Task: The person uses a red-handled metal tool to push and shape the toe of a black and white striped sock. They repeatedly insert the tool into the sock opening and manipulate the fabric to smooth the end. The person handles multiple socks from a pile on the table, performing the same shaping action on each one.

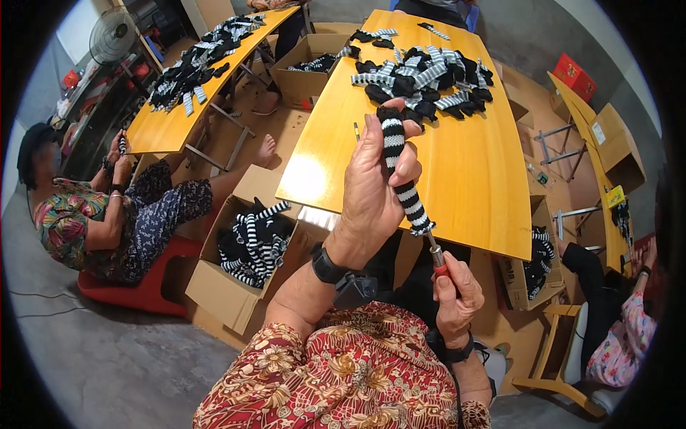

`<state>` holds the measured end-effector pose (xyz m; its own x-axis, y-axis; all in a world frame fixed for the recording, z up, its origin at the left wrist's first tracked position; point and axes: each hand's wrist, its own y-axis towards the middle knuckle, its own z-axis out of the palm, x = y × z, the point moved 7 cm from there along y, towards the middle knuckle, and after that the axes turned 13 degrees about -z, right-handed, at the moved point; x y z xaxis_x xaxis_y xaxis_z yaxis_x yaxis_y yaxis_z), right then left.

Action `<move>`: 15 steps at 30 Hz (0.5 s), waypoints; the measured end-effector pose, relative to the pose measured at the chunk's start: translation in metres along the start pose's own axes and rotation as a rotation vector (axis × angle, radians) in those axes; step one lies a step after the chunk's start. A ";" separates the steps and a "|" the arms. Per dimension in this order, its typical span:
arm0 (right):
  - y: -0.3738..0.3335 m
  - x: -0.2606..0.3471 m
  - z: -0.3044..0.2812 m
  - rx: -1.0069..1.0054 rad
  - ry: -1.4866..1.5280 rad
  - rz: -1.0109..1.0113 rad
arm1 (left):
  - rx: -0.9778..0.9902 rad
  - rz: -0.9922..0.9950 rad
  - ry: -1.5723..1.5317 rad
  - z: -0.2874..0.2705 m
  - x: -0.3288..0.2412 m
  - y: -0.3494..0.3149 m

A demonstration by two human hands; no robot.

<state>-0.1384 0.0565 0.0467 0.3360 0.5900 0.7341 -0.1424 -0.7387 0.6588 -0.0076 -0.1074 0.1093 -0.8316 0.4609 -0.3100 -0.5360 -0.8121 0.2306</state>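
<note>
My left hand (375, 182) is raised above the near part of the yellow table, fingers wrapped round a black-and-white striped knitted tube (400, 164). The tube stands tilted, its dark end between my thumb and fingertips. Into its lower end runs the metal shaft of a red-handled tool (439, 268), which my right hand (457, 293) grips just below. How far the shaft reaches inside is hidden by the knit. Beyond my hands, a pile of similar black and striped knitted pieces (429, 79) lies on the yellow table (471, 171).
A carton of striped pieces (207, 286) stands by my left arm; another carton (514, 275) is right of the table. A co-worker (86, 222) sits at the left, near a second table (161, 132). Another person (629, 329) sits at the right beside a wooden chair (550, 350).
</note>
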 end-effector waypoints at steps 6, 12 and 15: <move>0.006 0.003 0.007 -0.062 0.072 -0.030 | 0.043 0.011 0.004 0.015 0.006 -0.001; 0.008 0.008 0.015 -0.094 0.072 -0.061 | -0.073 0.111 0.151 0.016 0.002 -0.002; 0.009 0.002 0.016 -0.107 0.100 -0.012 | -0.129 0.136 0.191 0.013 0.002 -0.001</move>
<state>-0.1239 0.0459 0.0509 0.2447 0.6324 0.7350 -0.2390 -0.6953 0.6778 -0.0109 -0.1010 0.1204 -0.8457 0.2783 -0.4554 -0.3881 -0.9064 0.1669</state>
